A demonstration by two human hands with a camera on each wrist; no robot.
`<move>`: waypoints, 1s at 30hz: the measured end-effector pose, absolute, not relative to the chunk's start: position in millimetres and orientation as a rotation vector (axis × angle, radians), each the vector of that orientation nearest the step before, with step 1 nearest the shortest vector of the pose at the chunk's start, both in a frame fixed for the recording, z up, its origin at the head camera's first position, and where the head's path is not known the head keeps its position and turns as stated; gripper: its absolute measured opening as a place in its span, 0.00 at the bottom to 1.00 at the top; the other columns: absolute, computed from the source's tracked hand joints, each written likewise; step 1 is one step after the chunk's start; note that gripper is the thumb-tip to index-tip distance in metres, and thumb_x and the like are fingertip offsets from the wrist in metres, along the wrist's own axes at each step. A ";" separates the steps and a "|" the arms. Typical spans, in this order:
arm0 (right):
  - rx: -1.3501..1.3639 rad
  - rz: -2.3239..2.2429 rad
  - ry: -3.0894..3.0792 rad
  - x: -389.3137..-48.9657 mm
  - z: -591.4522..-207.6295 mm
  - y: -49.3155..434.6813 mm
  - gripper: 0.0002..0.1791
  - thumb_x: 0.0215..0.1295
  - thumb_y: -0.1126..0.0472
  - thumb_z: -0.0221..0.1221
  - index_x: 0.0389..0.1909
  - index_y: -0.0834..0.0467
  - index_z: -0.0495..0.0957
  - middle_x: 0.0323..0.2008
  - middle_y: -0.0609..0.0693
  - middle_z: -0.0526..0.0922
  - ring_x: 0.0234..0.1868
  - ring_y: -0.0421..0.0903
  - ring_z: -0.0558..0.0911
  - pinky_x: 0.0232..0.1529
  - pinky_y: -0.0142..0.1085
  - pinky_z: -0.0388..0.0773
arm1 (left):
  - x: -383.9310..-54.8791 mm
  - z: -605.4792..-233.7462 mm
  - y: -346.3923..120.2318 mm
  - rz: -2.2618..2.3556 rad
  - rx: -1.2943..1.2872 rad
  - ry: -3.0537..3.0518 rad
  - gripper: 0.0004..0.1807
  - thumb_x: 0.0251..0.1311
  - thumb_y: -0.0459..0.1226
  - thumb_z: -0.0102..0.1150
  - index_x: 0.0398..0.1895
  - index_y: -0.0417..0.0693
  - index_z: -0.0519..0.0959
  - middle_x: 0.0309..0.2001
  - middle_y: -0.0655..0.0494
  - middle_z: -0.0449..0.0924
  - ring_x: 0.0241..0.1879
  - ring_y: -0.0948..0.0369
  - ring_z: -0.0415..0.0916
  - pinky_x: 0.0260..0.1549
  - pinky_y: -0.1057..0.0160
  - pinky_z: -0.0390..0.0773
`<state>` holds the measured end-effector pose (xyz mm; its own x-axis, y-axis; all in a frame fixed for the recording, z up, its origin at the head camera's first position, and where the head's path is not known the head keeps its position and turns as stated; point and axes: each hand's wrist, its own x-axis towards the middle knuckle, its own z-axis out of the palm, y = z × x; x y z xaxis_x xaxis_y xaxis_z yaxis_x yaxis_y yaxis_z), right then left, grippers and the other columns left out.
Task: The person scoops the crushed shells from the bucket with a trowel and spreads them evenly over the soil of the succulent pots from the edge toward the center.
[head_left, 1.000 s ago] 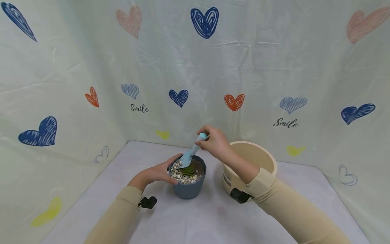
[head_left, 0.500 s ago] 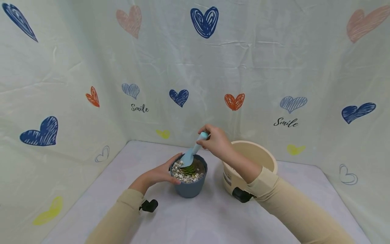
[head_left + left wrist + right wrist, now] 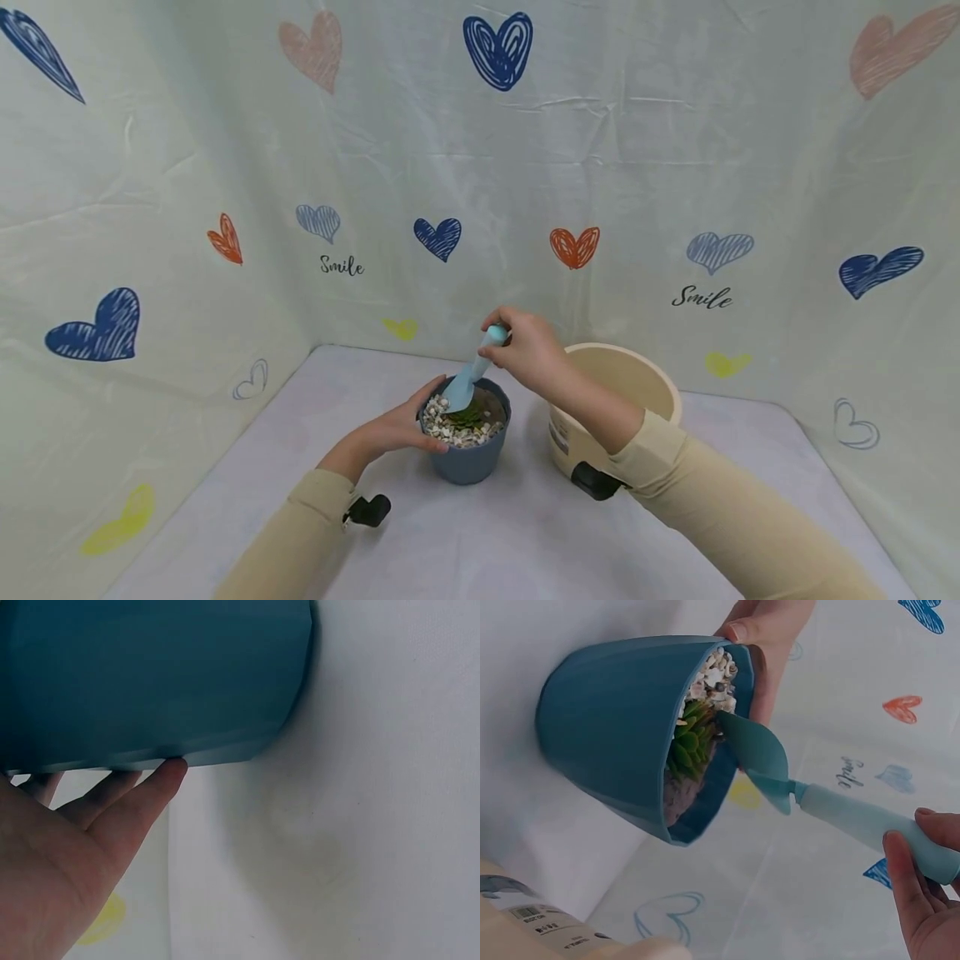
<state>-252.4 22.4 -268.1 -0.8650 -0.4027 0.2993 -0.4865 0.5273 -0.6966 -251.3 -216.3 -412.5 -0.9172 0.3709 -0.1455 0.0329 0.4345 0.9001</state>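
Observation:
A blue-grey flowerpot [image 3: 467,467] stands on the table, holding a small green succulent [image 3: 691,742] ringed on one side by pale pebbles [image 3: 714,679]. Brown soil [image 3: 681,796] shows on its right side. My left hand [image 3: 390,429] grips the pot from the left, thumb at the front rim and fingers around the far side; its fingertips [image 3: 172,771] touch the pot wall in the left wrist view. My right hand [image 3: 527,346] pinches the handle of a light-blue hand trowel [image 3: 855,817]. The trowel's blade slants down into the pot, its tip at the pebbles beside the succulent.
A cream bucket [image 3: 637,375] stands just right of the pot, under my right forearm, its inside partly hidden. A white curtain [image 3: 637,167] printed with hearts hangs behind the white-covered table [image 3: 510,533]. Black wrist mounts [image 3: 367,510] sit at both cuffs.
The pot and my left hand have shifted very slightly right and back. The trowel tip stays among the pebbles, with my right hand almost still.

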 end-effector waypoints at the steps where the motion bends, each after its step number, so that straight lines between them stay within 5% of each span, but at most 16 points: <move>1: 0.772 1.267 -2.655 -252.7 -268.2 22.1 0.14 0.60 0.66 0.67 0.46 0.61 0.78 0.34 0.52 0.81 0.28 0.43 0.82 0.28 0.34 0.79 | -250.8 -412.7 -215.2 1.481 0.341 2.374 0.64 0.46 0.42 0.76 0.79 0.57 0.40 0.77 0.42 0.39 0.74 0.42 0.37 0.65 0.34 0.49; 30: 0.788 1.299 -2.635 -249.3 -266.5 32.8 0.13 0.60 0.67 0.67 0.45 0.62 0.78 0.34 0.52 0.81 0.30 0.45 0.81 0.30 0.36 0.80 | -241.2 -420.9 -196.8 1.544 0.329 2.509 0.66 0.44 0.45 0.77 0.78 0.42 0.38 0.75 0.35 0.41 0.73 0.39 0.41 0.65 0.36 0.52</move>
